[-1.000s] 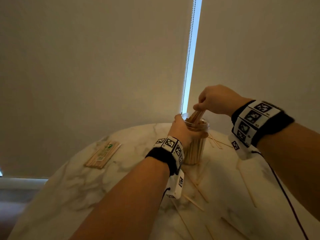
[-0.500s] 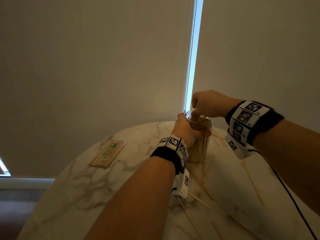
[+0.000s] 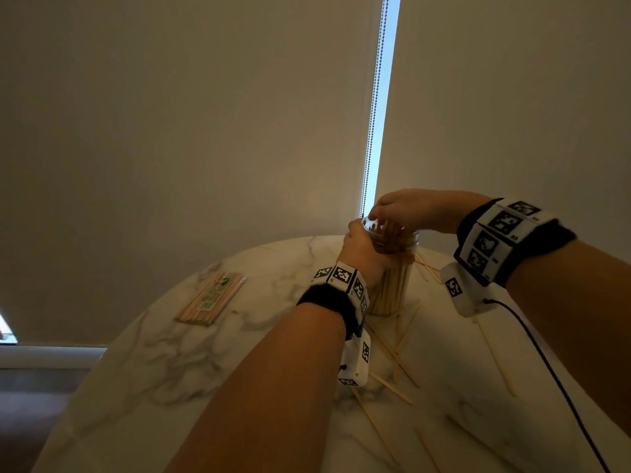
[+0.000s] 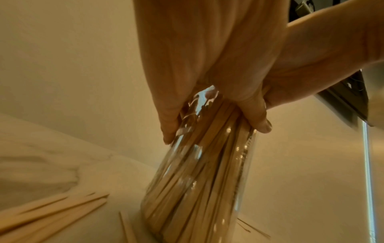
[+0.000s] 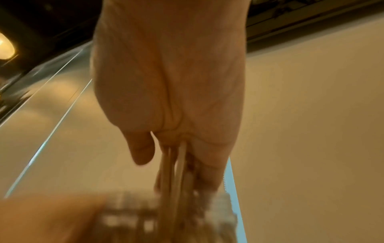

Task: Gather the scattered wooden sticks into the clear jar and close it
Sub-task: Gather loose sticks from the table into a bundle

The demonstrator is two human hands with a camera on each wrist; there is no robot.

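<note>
The clear jar (image 3: pixel 396 285) stands upright on the marble table (image 3: pixel 164 356), packed with wooden sticks (image 4: pixel 193 180). My left hand (image 3: pixel 358 249) grips its upper part, fingers (image 4: pixel 170 125) and thumb wrapped round the glass. My right hand (image 3: pixel 396 216) is on top of the jar mouth with its fingers reaching inside. In the right wrist view a small bunch of sticks (image 5: pixel 169 177) runs from that curled hand down into the blurred jar mouth (image 5: pixel 166 222). Several loose sticks (image 3: pixel 392 387) lie on the table in front of the jar. No lid shows.
A wrapped packet of sticks (image 3: pixel 211 298) lies at the table's far left. More loose sticks (image 3: pixel 495 363) lie to the right, under my right forearm, and behind the jar (image 3: pixel 426 268). Window blinds with a bead chain (image 3: pixel 374 107) hang behind.
My right hand has gone down from above the jar to its mouth, and the bunch of sticks that stood out above the rim is now sunk inside. The left hand kept its grip.
</note>
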